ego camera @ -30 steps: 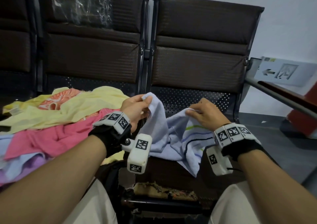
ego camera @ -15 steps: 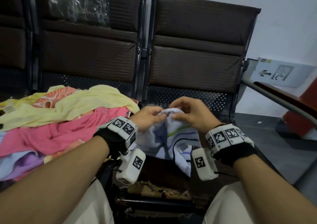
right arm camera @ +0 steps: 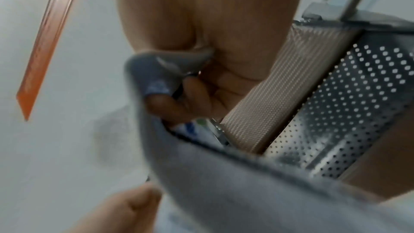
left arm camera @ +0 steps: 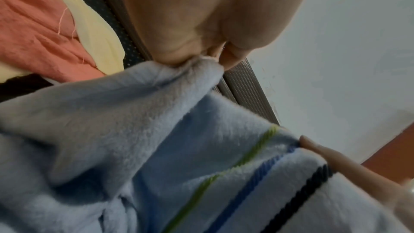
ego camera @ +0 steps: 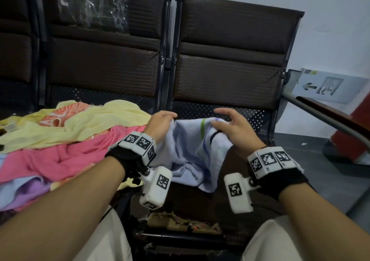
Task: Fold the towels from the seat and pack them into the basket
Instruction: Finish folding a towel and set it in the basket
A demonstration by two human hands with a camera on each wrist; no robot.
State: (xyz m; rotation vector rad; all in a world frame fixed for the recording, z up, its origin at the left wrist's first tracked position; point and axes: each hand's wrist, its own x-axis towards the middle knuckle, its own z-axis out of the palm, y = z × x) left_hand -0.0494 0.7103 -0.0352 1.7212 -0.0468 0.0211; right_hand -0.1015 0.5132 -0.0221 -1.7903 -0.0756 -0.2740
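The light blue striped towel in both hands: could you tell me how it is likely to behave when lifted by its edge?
Probably floppy: the light blue striped towel sags in deep folds between the left hand and right hand. Its fuzzy pile in the left wrist view suggests good grip, unlikely to slip. It seems light, since a pinch holds it.

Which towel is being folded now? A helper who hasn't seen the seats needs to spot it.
On the right-hand seat, held up between both hands, is the pale blue towel. Only it has green, blue and black stripes; the heap beside it doesn't.
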